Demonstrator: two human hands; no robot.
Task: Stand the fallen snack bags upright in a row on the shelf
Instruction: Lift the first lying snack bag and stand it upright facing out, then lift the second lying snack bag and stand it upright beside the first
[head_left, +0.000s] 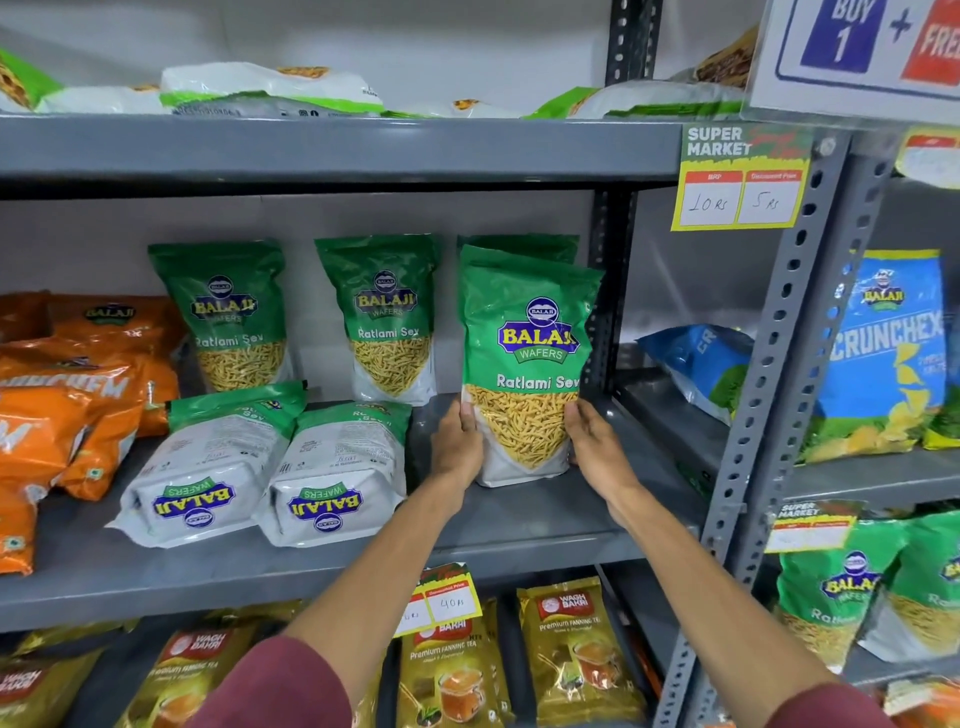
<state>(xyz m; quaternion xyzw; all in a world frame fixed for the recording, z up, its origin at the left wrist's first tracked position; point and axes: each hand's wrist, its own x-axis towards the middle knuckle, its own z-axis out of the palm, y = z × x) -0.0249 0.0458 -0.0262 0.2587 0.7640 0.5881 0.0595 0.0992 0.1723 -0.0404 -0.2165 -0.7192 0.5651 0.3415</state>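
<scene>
A green Ratlami Sev bag (524, 358) stands upright at the right end of the grey middle shelf (519, 525). My left hand (457, 447) presses its lower left side and my right hand (597, 447) its lower right side. Another green bag (519, 247) stands right behind it, mostly hidden. Two more green bags stand upright at the back, one (228, 312) at left and one (387, 317) in the middle. Two bags lie flat on their fronts in front of them, one (208, 473) at left and one (337, 478) beside it, white backs up.
Orange snack bags (62, 395) are heaped at the shelf's left end. A perforated steel post (769, 364) rises at the right, with blue Crunchex bags (883, 353) past it. Tea packets (571, 654) fill the shelf below. Fallen bags lie on the top shelf (311, 150).
</scene>
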